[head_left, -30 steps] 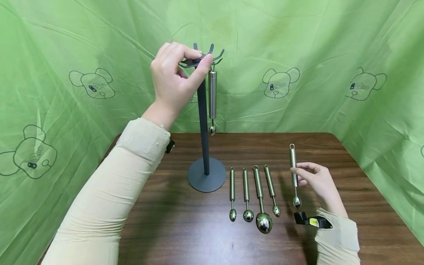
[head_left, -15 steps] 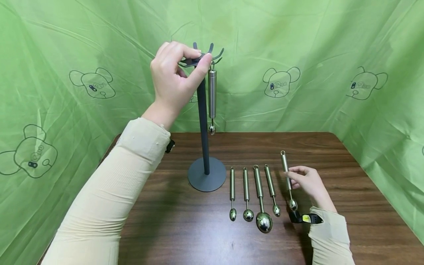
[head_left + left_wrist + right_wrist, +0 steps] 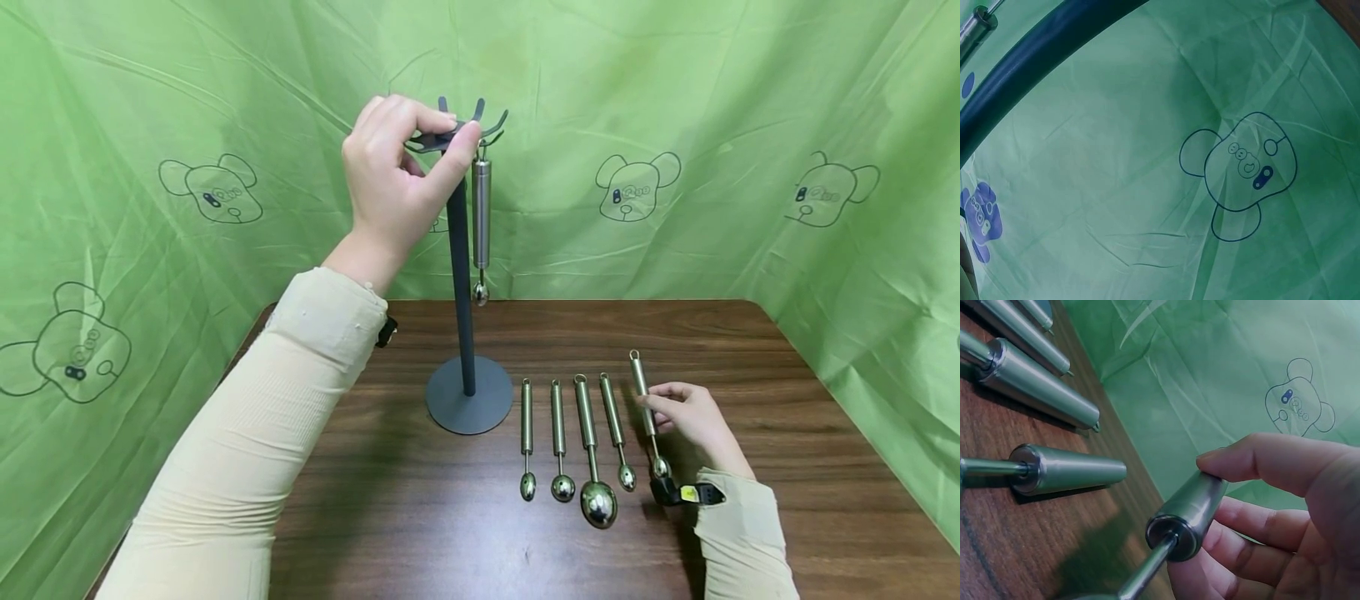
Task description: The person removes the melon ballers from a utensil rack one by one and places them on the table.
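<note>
At the top of a dark grey hook stand (image 3: 462, 308), my left hand (image 3: 390, 171) pinches the hooked head between thumb and fingers. One steel melon baller (image 3: 482, 217) hangs from a hook on the stand's right side. My right hand (image 3: 693, 421) grips another melon baller (image 3: 643, 400) by its handle, between thumb and fingers, with the ring end up and the scoop down, slightly tilted. In the right wrist view, its handle (image 3: 1186, 512) is held above the wood; whether the scoop touches the table cannot be told. The left wrist view shows only part of the stand's pole (image 3: 1029, 65).
Several steel scoops lie in a row between the stand and my right hand, among them one with a large oval bowl (image 3: 598, 504) and a slim one (image 3: 612, 408). The stand's round base (image 3: 442, 408) rests on the wooden table (image 3: 420, 533). Green cloth (image 3: 555, 75) encloses the table.
My right hand has moved left and slightly down with the melon baller, toward the row, and the melon baller tilts more. The left hand and the stand have stayed put.
</note>
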The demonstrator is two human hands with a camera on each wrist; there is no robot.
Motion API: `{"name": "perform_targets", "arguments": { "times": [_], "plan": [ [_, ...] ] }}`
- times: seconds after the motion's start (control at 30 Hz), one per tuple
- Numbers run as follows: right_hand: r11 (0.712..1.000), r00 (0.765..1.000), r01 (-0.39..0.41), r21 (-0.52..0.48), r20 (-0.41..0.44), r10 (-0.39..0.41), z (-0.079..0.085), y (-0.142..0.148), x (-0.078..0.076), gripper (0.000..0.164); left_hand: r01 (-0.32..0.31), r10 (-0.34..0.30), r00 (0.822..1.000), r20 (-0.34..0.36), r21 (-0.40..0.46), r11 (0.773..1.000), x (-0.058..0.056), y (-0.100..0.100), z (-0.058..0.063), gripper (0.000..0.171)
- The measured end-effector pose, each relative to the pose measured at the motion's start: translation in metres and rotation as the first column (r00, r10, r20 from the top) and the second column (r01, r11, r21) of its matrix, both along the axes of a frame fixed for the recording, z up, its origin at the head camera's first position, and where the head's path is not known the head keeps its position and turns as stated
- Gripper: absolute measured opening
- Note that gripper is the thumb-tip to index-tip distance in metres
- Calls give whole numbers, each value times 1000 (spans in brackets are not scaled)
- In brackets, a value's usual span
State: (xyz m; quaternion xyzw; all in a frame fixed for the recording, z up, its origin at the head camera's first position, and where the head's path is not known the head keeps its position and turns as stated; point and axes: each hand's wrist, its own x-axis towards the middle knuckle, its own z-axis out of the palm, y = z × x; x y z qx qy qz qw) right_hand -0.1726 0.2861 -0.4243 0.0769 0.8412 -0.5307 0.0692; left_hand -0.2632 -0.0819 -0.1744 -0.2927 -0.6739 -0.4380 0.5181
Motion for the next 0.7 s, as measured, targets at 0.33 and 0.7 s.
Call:
{"name": "perform_targets", "arguments": {
  "times": [0.33, 0.7],
  "plan": [
    [999, 999, -9, 40, 43, 7, -7, 0, 0, 46, 2, -2, 1000, -20, 25, 1000, 0, 2, 0, 24],
    [996, 997, -16, 89, 72, 9, -12, 0, -2, 45, -1, 1, 1000, -17, 32, 999, 0, 2, 0, 23]
  ]
}}
